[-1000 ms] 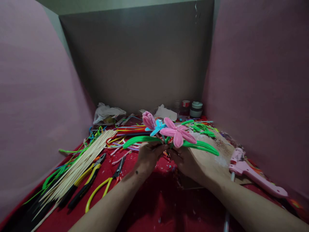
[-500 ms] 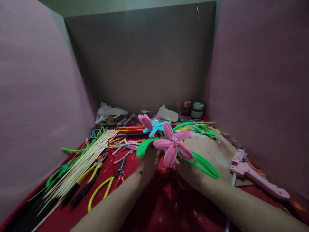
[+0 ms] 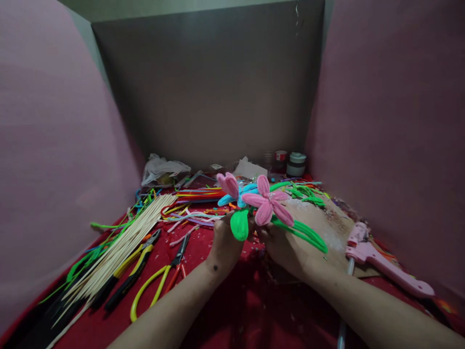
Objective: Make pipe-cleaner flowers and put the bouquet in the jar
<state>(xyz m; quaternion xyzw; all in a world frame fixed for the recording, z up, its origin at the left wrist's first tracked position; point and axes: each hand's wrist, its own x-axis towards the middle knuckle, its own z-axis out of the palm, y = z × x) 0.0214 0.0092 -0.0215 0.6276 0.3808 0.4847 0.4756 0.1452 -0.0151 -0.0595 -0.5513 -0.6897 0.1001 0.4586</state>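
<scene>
A small bunch of pipe-cleaner flowers is held up in front of me, with an open pink flower facing me. Behind it are a blue flower and a half-closed pink flower. One rounded green leaf hangs in front of my left hand; a long looped green leaf reaches out over my right hand. Both hands are closed around the lower part of the bunch, just below the blooms. Petals and leaves hide most fingertips and the stems.
Left lie wooden skewers, black-and-yellow pliers and scissors on the red cloth. A pink glue gun rests at the right beside a brown board. Behind are loose pipe cleaners, a plastic bag and a lidded jar.
The bunch has turned and tipped in my hands. The front pink flower has moved up and right, the left leaf has swung inward, and the half-closed flower now overlaps the blue one.
</scene>
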